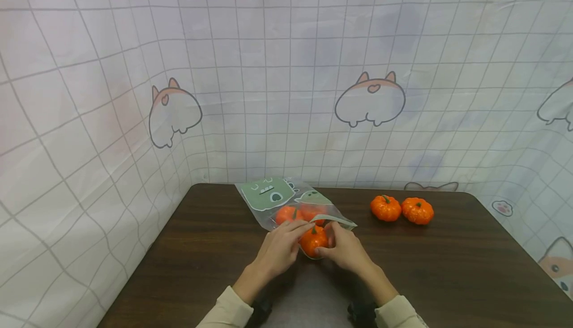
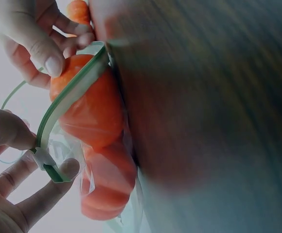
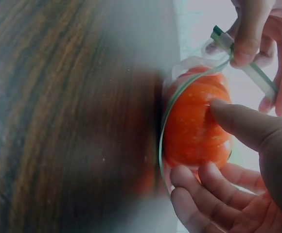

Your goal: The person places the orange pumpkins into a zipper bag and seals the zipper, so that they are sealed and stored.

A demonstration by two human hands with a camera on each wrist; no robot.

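A clear zip bag (image 1: pixel 255 213) with green cartoon prints lies on the table, its mouth facing me. Inside are small orange pumpkins (image 1: pixel 288 214), seen through the plastic. Another orange pumpkin (image 1: pixel 313 241) sits in the bag's mouth. My right hand (image 1: pixel 344 248) holds it, thumb on the near side and fingers round the other, as the right wrist view shows. My left hand (image 1: pixel 279 248) pinches the bag's green-edged zip strip (image 2: pixel 58 104) near its white slider (image 2: pixel 44 158), between thumb and fingers. The strip runs across the held pumpkin in the left wrist view.
Two more orange pumpkins, one left (image 1: pixel 385 208) and one right (image 1: pixel 418 211), stand side by side at the back right of the dark wooden table (image 1: pixel 188 253). A white gridded cloth (image 1: pixel 277 99) with cartoon animals hangs behind and along both sides.
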